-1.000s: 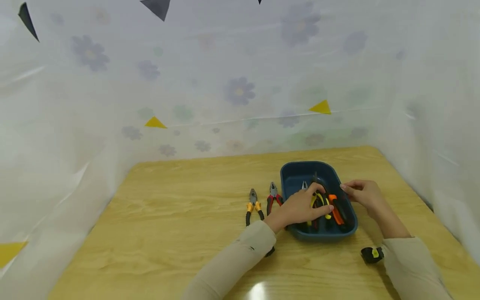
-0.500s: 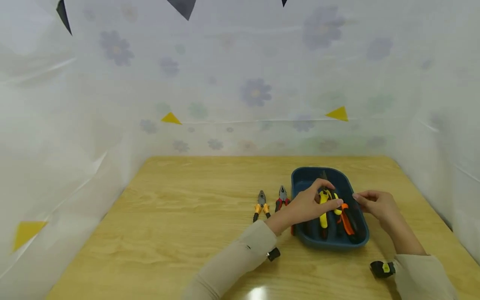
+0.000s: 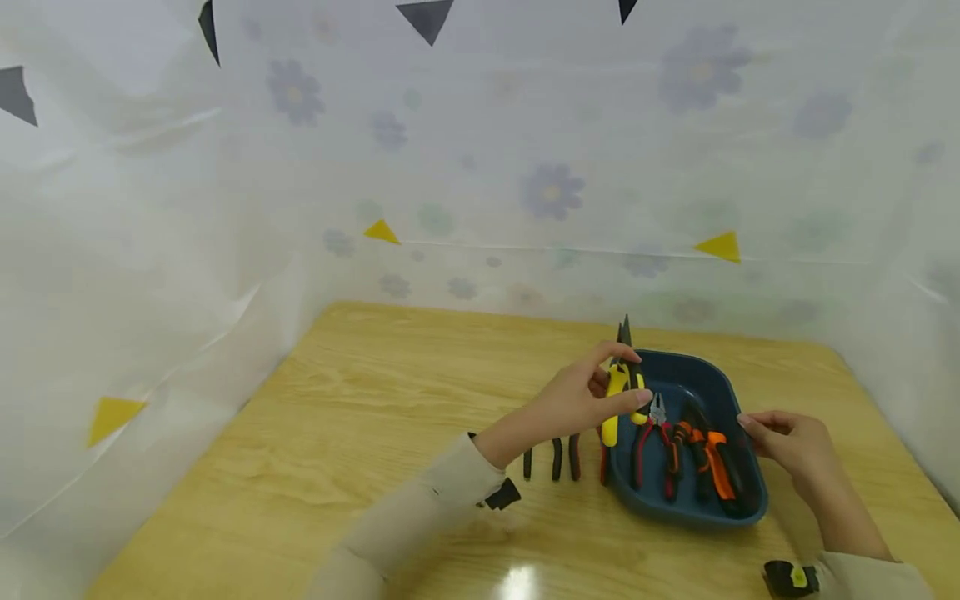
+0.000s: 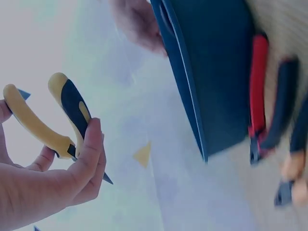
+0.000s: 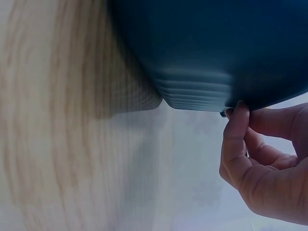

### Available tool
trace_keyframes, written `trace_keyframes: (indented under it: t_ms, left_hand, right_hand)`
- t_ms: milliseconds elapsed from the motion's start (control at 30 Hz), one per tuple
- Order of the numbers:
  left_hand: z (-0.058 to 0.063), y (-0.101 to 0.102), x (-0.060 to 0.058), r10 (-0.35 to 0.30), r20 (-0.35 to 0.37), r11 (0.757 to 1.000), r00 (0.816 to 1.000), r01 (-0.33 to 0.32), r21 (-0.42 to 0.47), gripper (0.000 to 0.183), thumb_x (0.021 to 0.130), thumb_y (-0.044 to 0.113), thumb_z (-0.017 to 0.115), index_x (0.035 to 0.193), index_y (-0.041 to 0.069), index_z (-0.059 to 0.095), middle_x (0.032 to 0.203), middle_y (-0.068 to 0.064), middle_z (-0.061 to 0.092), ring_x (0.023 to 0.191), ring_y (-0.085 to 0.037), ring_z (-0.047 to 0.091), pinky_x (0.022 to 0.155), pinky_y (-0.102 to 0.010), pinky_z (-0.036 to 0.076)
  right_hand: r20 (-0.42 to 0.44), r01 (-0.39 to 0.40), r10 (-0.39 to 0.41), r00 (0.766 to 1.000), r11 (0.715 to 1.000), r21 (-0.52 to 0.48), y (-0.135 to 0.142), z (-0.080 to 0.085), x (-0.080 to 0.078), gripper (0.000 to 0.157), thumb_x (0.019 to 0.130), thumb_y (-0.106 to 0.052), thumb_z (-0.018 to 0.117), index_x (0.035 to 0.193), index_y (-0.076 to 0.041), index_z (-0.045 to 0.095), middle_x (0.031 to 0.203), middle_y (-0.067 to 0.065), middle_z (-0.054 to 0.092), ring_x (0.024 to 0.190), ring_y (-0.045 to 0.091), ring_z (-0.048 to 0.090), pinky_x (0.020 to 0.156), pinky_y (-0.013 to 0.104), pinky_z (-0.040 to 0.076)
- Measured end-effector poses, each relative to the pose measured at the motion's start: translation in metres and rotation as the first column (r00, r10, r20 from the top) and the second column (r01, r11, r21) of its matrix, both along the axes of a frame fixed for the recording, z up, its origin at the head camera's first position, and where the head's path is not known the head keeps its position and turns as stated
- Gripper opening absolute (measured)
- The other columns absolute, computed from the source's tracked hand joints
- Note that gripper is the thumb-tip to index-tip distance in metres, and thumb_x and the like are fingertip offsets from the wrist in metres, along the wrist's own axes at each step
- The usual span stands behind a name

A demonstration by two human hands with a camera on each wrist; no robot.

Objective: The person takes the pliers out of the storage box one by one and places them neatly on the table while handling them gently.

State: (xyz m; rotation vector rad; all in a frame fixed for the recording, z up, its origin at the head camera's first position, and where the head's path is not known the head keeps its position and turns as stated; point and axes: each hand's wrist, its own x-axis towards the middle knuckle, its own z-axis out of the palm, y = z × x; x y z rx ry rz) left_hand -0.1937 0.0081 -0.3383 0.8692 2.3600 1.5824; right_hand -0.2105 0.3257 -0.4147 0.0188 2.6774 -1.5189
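Note:
My left hand [image 3: 577, 407] holds a pair of yellow-and-black needle-nose pliers [image 3: 617, 387] over the left rim of a dark blue plastic bin [image 3: 693, 518]. The pliers' dark, slim jaws point away from me, and in the left wrist view their yellow handles [image 4: 36, 122] are spread apart, raised beside the bin. Thumb and fingers of my right hand [image 3: 798, 450] pinch the bin's right rim, seen from outside in the right wrist view. Inside the bin lie red-handled pliers [image 3: 657, 417] and several orange-and-black handled tools [image 3: 720, 471].
Left of the bin, more pliers lie on the wooden table [image 3: 405, 400], partly hidden by my left hand; black handles [image 3: 557, 458] stick out below it. The left wrist view shows red-and-black pliers [image 4: 259, 82] close along the bin. White flowered sheeting [image 3: 480, 167] surrounds the table.
My left hand has lifted the yellow-and-black pliers out of the bin's middle and carried them left to its rim. My right hand keeps its pinch on the rim. The head view has shifted.

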Motion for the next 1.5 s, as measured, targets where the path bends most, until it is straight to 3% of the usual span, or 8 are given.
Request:
trace_keyframes:
  t_ms: [267, 467, 600, 700, 900, 1067, 1267, 1500]
  left_hand:
    - [-0.003, -0.042, -0.002, 0.102, -0.04, 0.99, 0.994, -0.105, -0.097, 0.042, 0.092, 0.035, 0.066, 0.129, 0.031, 0.047, 0.059, -0.003, 0.036, 0.049, -0.015, 0.033, 0.047, -0.025, 0.033]
    - [-0.016, -0.066, -0.007, 0.162, -0.086, 0.951, 0.983, -0.179, -0.253, 0.046, 0.091, 0.042, 0.065, 0.13, 0.025, 0.048, 0.059, 0.0, 0.032, 0.049, -0.015, 0.027, 0.05, -0.028, 0.03]
    - [-0.024, -0.078, -0.011, 0.213, -0.138, 0.896, 0.967, -0.25, -0.367, 0.05, 0.09, 0.046, 0.065, 0.131, 0.024, 0.048, 0.091, -0.007, 0.058, 0.074, -0.02, 0.052, 0.064, -0.034, 0.041]
    - [-0.03, -0.086, -0.015, 0.248, -0.153, 0.86, 0.957, -0.29, -0.42, 0.05, 0.089, 0.048, 0.065, 0.129, 0.024, 0.049, 0.124, -0.016, 0.053, 0.102, -0.028, 0.055, 0.074, -0.04, 0.045]
    - [-0.042, -0.098, -0.024, 0.267, -0.14, 0.822, 0.953, -0.302, -0.483, 0.05, 0.089, 0.046, 0.065, 0.129, 0.02, 0.049, 0.116, -0.023, 0.054, 0.088, -0.025, 0.052, 0.069, -0.039, 0.044]
    - [-0.052, -0.104, -0.027, 0.266, -0.126, 0.775, 0.956, -0.29, -0.562, 0.056, 0.088, 0.048, 0.065, 0.131, 0.016, 0.05, 0.11, -0.023, 0.055, 0.084, -0.024, 0.05, 0.067, -0.038, 0.043]
    - [-0.063, -0.106, -0.026, 0.237, -0.11, 0.709, 0.965, -0.25, -0.66, 0.055, 0.087, 0.052, 0.065, 0.129, 0.02, 0.05, 0.113, -0.02, 0.053, 0.101, -0.031, 0.051, 0.068, -0.039, 0.044]
    - [-0.072, -0.106, -0.023, 0.2, -0.121, 0.652, 0.972, -0.225, -0.725, 0.052, 0.088, 0.053, 0.064, 0.128, 0.022, 0.05, 0.129, -0.026, 0.047, 0.12, -0.042, 0.044, 0.087, -0.05, 0.043]
  right_hand:
    - [0.028, -0.001, 0.001, 1.0, 1.0, -0.003, 0.01, 0.0, 0.001, 0.05, 0.099, -0.025, 0.054, 0.113, 0.024, 0.054, 0.08, -0.012, 0.064, 0.067, 0.001, 0.062, 0.064, 0.024, 0.054]
    - [0.03, 0.013, -0.013, 0.999, 1.0, 0.011, 0.012, -0.001, 0.004, 0.051, 0.099, -0.028, 0.053, 0.11, 0.022, 0.057, 0.08, -0.012, 0.064, 0.066, 0.003, 0.063, 0.064, 0.024, 0.054]
    - [0.024, 0.017, -0.017, 1.0, 1.0, 0.007, 0.012, 0.001, 0.003, 0.05, 0.099, -0.027, 0.053, 0.11, 0.022, 0.057, 0.08, -0.013, 0.064, 0.066, 0.003, 0.063, 0.063, 0.024, 0.054]
    - [0.024, 0.012, -0.012, 1.0, 1.0, 0.013, 0.012, 0.004, 0.002, 0.051, 0.1, -0.027, 0.053, 0.113, 0.022, 0.055, 0.081, -0.012, 0.064, 0.066, 0.002, 0.061, 0.063, 0.023, 0.054]
    - [0.021, 0.003, -0.003, 1.0, 0.999, 0.037, 0.008, 0.006, 0.002, 0.053, 0.1, -0.028, 0.052, 0.114, 0.022, 0.054, 0.082, -0.011, 0.063, 0.067, 0.0, 0.061, 0.064, 0.024, 0.054]
    - [0.03, -0.006, 0.005, 1.0, 0.999, 0.043, 0.006, 0.005, 0.003, 0.053, 0.1, -0.028, 0.051, 0.116, 0.022, 0.053, 0.084, -0.009, 0.063, 0.067, 0.0, 0.061, 0.065, 0.026, 0.054]
    - [0.02, -0.005, 0.004, 1.0, 0.998, 0.057, 0.006, 0.004, 0.005, 0.053, 0.1, -0.028, 0.051, 0.117, 0.022, 0.052, 0.085, -0.006, 0.064, 0.067, 0.0, 0.06, 0.065, 0.024, 0.053]
    - [0.005, -0.003, 0.003, 1.0, 0.998, 0.058, 0.007, 0.001, 0.007, 0.053, 0.1, -0.029, 0.051, 0.116, 0.021, 0.054, 0.084, -0.007, 0.063, 0.068, 0.001, 0.061, 0.065, 0.026, 0.054]
